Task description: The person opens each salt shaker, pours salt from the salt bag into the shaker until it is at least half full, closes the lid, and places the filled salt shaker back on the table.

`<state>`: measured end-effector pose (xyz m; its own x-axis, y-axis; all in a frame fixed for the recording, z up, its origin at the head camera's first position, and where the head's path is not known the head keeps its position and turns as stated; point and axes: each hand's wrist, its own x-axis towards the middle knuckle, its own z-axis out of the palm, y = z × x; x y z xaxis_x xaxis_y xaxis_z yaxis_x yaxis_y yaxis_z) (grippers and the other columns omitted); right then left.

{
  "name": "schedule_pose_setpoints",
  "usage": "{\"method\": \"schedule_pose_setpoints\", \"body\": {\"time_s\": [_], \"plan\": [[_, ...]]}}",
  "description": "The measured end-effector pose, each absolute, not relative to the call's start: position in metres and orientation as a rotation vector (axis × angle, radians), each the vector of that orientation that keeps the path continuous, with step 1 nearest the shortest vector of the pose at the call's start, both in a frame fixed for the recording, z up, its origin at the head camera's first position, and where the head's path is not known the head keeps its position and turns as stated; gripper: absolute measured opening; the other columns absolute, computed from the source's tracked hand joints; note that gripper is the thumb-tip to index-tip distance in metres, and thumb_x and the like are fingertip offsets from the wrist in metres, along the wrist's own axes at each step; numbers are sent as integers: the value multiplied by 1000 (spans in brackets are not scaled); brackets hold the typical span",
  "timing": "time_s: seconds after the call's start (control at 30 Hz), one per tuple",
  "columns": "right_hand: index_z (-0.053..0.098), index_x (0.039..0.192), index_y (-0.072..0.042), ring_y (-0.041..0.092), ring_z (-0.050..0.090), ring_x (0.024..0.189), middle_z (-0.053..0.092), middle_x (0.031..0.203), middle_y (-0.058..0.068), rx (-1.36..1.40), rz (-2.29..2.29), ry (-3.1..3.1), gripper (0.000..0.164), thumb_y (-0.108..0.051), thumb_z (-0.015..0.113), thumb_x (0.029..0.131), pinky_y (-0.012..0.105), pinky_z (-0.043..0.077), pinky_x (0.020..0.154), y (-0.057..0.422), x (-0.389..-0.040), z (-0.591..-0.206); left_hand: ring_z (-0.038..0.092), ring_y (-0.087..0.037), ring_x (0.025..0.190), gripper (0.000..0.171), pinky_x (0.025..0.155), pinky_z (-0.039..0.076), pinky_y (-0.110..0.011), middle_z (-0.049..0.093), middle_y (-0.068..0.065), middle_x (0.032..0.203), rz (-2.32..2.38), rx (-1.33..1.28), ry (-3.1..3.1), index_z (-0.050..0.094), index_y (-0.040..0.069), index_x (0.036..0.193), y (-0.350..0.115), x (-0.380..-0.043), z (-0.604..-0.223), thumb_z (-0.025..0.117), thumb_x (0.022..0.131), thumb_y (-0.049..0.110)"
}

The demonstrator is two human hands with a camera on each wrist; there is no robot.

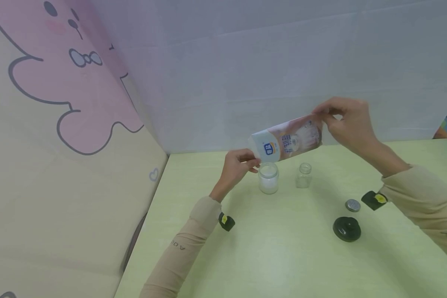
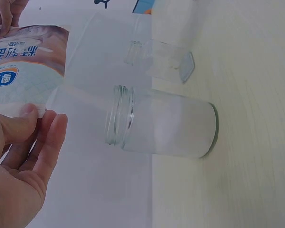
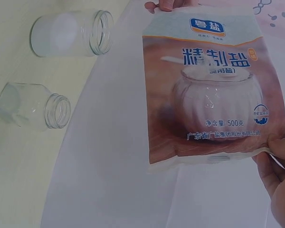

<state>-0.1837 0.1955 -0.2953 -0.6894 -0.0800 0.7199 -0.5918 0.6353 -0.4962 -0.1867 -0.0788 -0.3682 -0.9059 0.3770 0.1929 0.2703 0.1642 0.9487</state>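
A bag of salt [image 1: 288, 138], its front printed with a white bowl, is held tilted above the table between both hands. My left hand [image 1: 239, 164] pinches its lower, pale end between thumb and fingers. At the raised end, my right hand [image 1: 352, 122] pinches a corner of the bag [image 3: 213, 95]. Just under the low end stands a wide glass jar [image 1: 268, 182], uncapped, with white grains inside. A faint white streak [image 2: 85, 95] runs from the bag to the mouth of the jar [image 2: 171, 123] in the left wrist view.
A smaller open glass bottle [image 1: 304, 176] stands right of the jar. Nearer the right arm lie a small silver lid [image 1: 352, 205] and a round black lid [image 1: 347, 229]. Behind the pale table [image 1: 275, 256] hangs a white sheet [image 1: 283, 62].
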Motion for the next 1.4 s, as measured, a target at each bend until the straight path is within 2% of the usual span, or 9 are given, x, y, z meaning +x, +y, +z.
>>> {"method": "schedule_pose_setpoints", "body": {"time_s": [0.37, 0.73, 0.97, 1.17, 1.4], "plan": [[71, 81, 3, -12, 55, 72, 70, 81, 10, 524, 986, -2179, 19, 16, 57, 80, 5, 45, 69, 195, -185, -296, 67, -29, 81, 13, 67, 60, -36, 67, -22, 92, 1869, 651, 2335, 66, -11, 97, -79, -189, -372, 63, 87, -5], [71, 82, 3, -13, 54, 73, 70, 82, 11, 533, 975, -2190, 18, 15, 59, 81, 5, 45, 69, 194, -185, -297, 67, -34, 83, 13, 67, 60, -37, 67, -24, 92, 1859, 639, 2330, 65, -12, 98, -80, -189, -375, 63, 87, -6], [71, 82, 3, -12, 54, 73, 70, 82, 10, 520, 986, -2193, 19, 15, 57, 81, 5, 45, 70, 193, -184, -296, 67, -29, 81, 14, 65, 60, -35, 68, -22, 93, 1883, 609, 2319, 67, -10, 98, -81, -203, -395, 65, 86, -3], [71, 81, 4, -12, 55, 73, 70, 81, 11, 533, 999, -2182, 18, 16, 57, 80, 5, 45, 70, 192, -182, -296, 68, -22, 77, 13, 64, 60, -33, 69, -17, 91, 1895, 611, 2331, 69, -6, 97, -82, -204, -400, 67, 86, 0], [71, 81, 3, -12, 55, 73, 70, 81, 11, 519, 996, -2186, 19, 16, 57, 80, 5, 45, 69, 193, -181, -297, 67, -19, 75, 12, 63, 60, -34, 69, -18, 90, 1909, 616, 2316, 68, -7, 96, -80, -203, -400, 66, 85, -3]]}}
